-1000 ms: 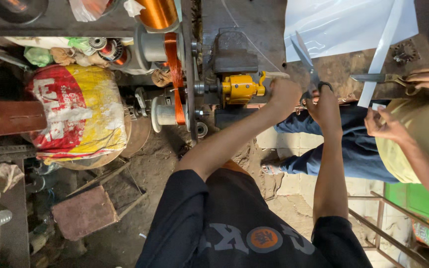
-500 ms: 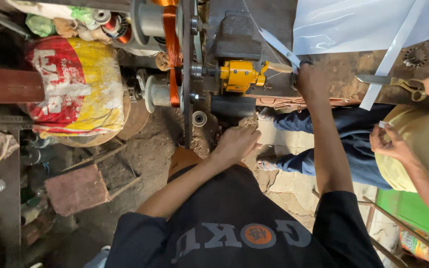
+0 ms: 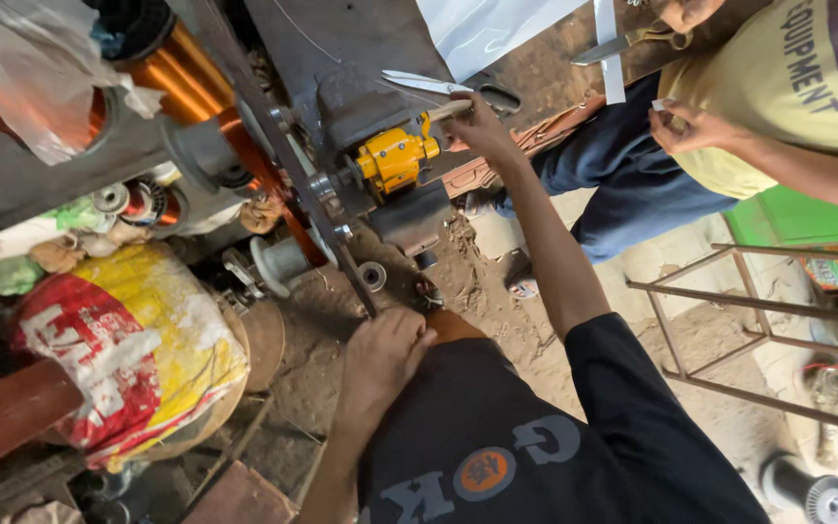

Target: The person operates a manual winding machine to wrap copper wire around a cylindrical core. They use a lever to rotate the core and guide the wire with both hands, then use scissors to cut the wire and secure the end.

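Paper strip (image 3: pixel 450 110): pinched by right hand (image 3: pixel 477 121) fingers, beside yellow machine part (image 3: pixel 395 160).
Left hand (image 3: pixel 380 354): fingers curled together, rested at knee.
Scissors (image 3: pixel 429 83): laid on workbench (image 3: pixel 361 49).

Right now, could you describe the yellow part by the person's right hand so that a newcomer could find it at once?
Start at the dark metal machine frame across the top. Near its middle, just left of the right hand, sits the yellow block. It is the only bright yellow, boxy part among grey metal and copper coils.
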